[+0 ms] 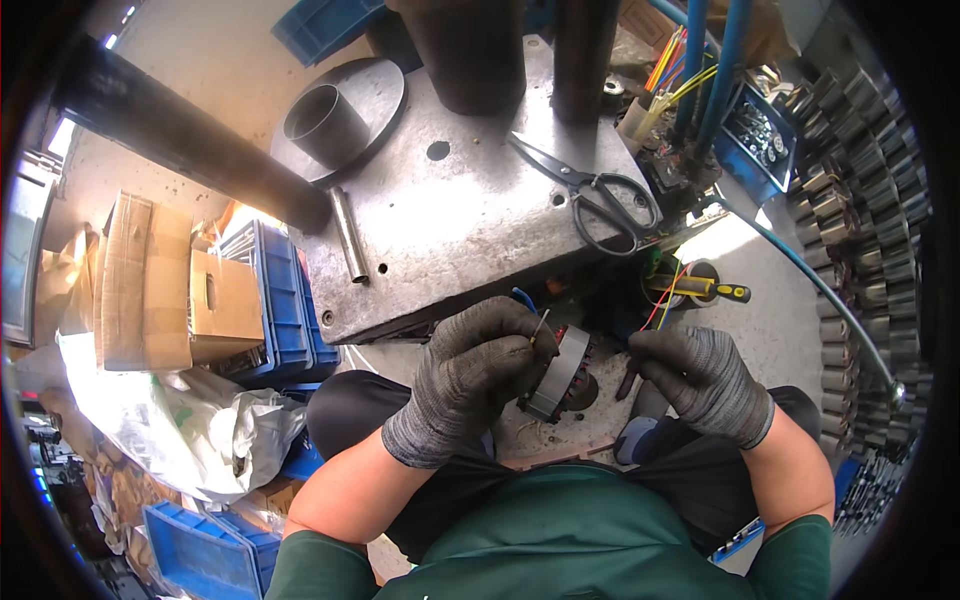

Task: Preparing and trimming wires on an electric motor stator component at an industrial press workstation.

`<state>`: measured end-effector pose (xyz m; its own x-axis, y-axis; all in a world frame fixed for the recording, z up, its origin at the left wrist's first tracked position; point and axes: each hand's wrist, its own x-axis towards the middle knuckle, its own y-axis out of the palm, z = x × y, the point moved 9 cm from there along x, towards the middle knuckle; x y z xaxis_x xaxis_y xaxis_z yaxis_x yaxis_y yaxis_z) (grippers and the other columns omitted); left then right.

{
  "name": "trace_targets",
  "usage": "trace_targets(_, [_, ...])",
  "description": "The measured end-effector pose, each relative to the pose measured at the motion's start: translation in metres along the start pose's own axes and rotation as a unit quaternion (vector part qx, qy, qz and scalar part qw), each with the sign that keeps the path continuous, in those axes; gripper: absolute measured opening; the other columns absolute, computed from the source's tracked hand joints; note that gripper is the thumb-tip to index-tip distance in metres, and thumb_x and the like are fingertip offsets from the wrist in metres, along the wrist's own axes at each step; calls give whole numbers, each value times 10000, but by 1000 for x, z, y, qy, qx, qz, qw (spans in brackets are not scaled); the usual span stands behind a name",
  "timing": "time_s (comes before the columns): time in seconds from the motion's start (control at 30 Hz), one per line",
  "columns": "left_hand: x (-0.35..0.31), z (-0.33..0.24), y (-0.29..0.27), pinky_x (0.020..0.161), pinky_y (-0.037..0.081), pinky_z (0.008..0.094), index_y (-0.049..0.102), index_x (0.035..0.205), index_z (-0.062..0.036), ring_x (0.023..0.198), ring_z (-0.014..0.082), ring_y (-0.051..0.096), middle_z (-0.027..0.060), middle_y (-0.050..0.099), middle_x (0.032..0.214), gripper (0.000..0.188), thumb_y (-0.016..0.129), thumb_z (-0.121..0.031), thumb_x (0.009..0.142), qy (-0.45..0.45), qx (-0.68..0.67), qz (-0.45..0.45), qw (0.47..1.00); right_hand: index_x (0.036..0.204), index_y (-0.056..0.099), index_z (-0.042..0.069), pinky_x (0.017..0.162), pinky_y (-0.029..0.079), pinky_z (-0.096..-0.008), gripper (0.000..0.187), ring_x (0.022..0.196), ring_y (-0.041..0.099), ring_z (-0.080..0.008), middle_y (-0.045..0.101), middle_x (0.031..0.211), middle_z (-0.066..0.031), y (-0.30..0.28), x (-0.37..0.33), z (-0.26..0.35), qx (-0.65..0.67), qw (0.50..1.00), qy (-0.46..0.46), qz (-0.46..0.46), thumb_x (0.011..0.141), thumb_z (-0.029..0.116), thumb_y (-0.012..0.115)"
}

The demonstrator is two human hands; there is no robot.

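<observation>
My left hand (470,370), in a grey-black knit glove, is closed with the fingertips pinched together. A thin pale strand (541,326) sticks out at those fingertips, and a short blue piece (523,298) shows just behind them. My right hand (705,380), gloved the same way, is also closed; thin red and yellow strands (668,300) rise from its fingertips. Whether these are wires or sleeves I cannot tell. Between the hands, lower down, is a motor stator (562,375) with a grey metal ring and dark windings. My left fingers partly cover it.
Ahead stands a metal press table (450,230) bearing black-handled scissors (590,190), a metal tube (348,235) and a round ring (326,126). Cardboard boxes (145,285) and blue crates (285,290) are at left. Stacked metal cores (860,250) line the right. A yellow-black tool (715,290) lies beyond my right hand.
</observation>
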<state>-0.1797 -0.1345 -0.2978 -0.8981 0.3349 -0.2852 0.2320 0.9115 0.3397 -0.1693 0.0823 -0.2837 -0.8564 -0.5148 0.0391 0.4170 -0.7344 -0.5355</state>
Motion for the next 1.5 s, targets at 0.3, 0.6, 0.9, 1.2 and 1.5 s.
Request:
trace_targets(0.3, [2, -6, 12, 665, 455, 297, 633, 1086, 18, 698, 159, 551, 76, 622, 834, 428, 699, -345, 870, 19, -99, 35, 994, 1359, 615, 15, 830, 602, -339, 354, 908, 748, -210, 754, 1020, -128, 2, 9, -7, 156, 986, 8, -65, 1005, 13, 616])
trace_targets(0.6, [-5, -14, 11, 659, 455, 292, 623, 1047, 18, 727, 140, 563, 82, 631, 844, 372, 684, -330, 930, 57, -54, 66, 995, 1416, 581, 19, 949, 576, -341, 451, 1097, 694, -190, 706, 1207, -123, 20, 17, -35, 183, 966, 181, -9, 1009, 176, 692])
trace_targets(0.9, [-5, -10, 16, 632, 496, 259, 627, 1150, -27, 724, 100, 590, 52, 641, 883, 306, 645, -314, 1044, 114, -87, 59, 988, 1605, 309, 63, 1047, 518, -430, 970, 1269, 587, -244, 569, 1405, -128, 97, 21, -45, 443, 872, 187, 90, 895, 539, 767])
trace_targets(1.2, [-13, -28, 17, 668, 525, 280, 621, 1119, -11, 765, 136, 620, 156, 695, 1031, 286, 682, -271, 1017, 142, 0, 42, 989, 1551, 394, 105, 997, 556, -439, 950, 1215, 630, -276, 582, 1366, -133, 87, 17, -20, 570, 793, 209, 53, 813, 535, 810])
trace_targets(1.5, [-16, -40, 4, 703, 548, 307, 623, 1088, -6, 815, 174, 642, 200, 669, 1072, 218, 742, -97, 930, 268, 11, 38, 963, 1534, 404, 107, 813, 593, -369, 916, 1078, 676, -231, 648, 1254, -99, 67, 16, -31, 522, 835, 176, -15, 813, 497, 812])
